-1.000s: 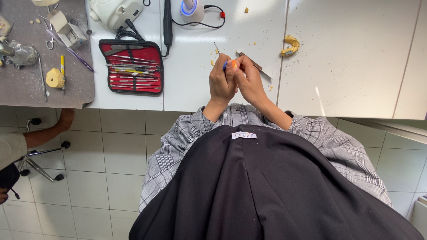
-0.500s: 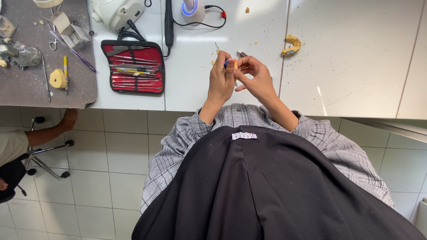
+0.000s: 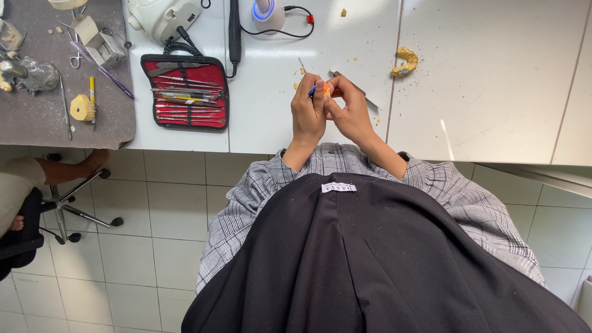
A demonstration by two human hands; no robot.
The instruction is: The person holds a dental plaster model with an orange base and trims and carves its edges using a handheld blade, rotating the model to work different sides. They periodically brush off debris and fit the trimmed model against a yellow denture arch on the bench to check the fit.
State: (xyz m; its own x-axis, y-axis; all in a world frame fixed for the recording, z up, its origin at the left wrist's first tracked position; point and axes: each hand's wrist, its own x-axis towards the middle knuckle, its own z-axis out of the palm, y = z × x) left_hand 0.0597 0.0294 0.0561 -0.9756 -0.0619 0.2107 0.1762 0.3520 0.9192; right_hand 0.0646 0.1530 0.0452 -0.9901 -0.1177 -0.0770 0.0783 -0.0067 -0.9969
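Now my left hand (image 3: 308,114) and right hand (image 3: 348,111) have drawn closer, both pinched on the small orange piece (image 3: 326,90) between their fingertips. The thin tool (image 3: 306,77) stays in my left hand; work continues above the bench (image 3: 493,80).

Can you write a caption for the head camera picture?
Two hands, left hand and right hand, hold a small orange piece above a white worktop.

One camera on the head looks steeply down, from near, at the white bench (image 3: 481,92) and, below it, the tiled floor (image 3: 154,246).
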